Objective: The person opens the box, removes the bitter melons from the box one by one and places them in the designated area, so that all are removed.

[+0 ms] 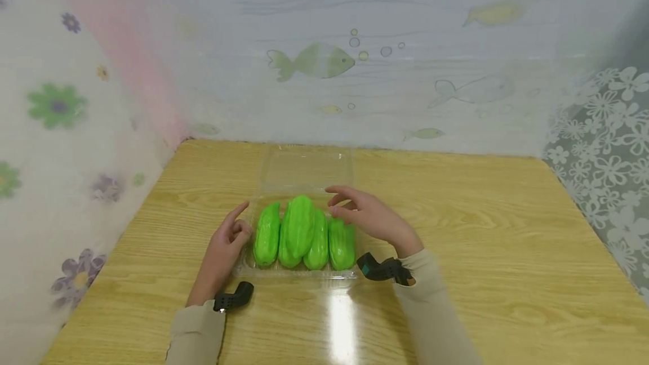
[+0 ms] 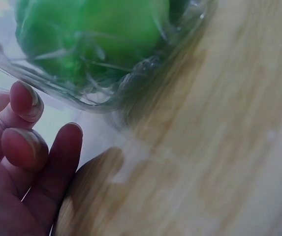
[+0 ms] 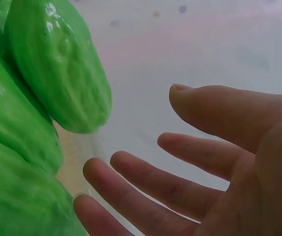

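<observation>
Several glossy green ribbed gourds [image 1: 266, 235] lie side by side in a clear plastic clamshell box [image 1: 316, 275]. One more gourd [image 1: 300, 224] rests on top of the middle ones. At the box's left side is my left hand [image 1: 230, 241], index finger extended and the others loosely bent, holding nothing. In the left wrist view its fingertips [image 2: 25, 147] are right by the box's wall [image 2: 89, 104]. Over the far end of the rightmost gourd [image 1: 342, 246] hovers my right hand [image 1: 372, 216]. The right wrist view shows its thumb and fingers spread beside the gourds [image 3: 57, 64], gripping nothing.
The box's clear lid [image 1: 308, 169] lies folded back behind it on the wood-grain table [image 1: 481, 252]. A wall covering with printed fish [image 1: 324, 61] stands behind the table, with flowered sheets [image 1: 56, 106] at the left and right. Black wrist cameras [image 1: 234, 296] are strapped to both wrists.
</observation>
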`<state>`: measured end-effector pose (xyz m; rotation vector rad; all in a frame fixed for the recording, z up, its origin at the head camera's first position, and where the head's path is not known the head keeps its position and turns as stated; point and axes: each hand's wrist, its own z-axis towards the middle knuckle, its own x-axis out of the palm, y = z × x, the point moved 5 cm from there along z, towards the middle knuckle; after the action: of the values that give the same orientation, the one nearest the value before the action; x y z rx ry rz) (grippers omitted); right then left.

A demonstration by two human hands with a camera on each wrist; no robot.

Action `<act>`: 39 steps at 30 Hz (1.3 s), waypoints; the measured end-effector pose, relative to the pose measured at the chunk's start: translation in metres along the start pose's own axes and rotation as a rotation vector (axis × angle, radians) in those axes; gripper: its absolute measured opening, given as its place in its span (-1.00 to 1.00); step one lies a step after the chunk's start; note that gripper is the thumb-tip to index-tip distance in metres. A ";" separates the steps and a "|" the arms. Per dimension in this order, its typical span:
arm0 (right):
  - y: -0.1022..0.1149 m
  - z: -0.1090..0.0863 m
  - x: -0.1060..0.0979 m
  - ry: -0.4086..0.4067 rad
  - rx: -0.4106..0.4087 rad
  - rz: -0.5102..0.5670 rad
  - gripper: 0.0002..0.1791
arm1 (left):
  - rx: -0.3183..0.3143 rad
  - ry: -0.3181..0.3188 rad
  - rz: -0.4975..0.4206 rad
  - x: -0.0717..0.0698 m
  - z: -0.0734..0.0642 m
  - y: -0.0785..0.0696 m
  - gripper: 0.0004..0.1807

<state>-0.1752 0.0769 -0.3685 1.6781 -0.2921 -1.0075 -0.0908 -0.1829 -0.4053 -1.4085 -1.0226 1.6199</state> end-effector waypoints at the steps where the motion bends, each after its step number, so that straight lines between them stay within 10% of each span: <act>1: 0.000 0.000 0.002 0.004 0.004 0.002 -0.52 | 0.001 0.005 -0.006 0.000 0.000 0.002 -0.47; 11: 0.009 0.008 0.017 -0.034 0.036 -0.047 -0.47 | 0.010 0.015 -0.009 0.000 0.007 0.026 -0.48; 39: 0.015 0.016 0.051 -0.030 0.108 -0.240 -0.10 | -0.051 0.022 0.013 0.000 0.007 0.028 -0.44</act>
<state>-0.1520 0.0277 -0.3792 1.8280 -0.1695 -1.2134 -0.0983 -0.1943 -0.4305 -1.4660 -1.0509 1.5943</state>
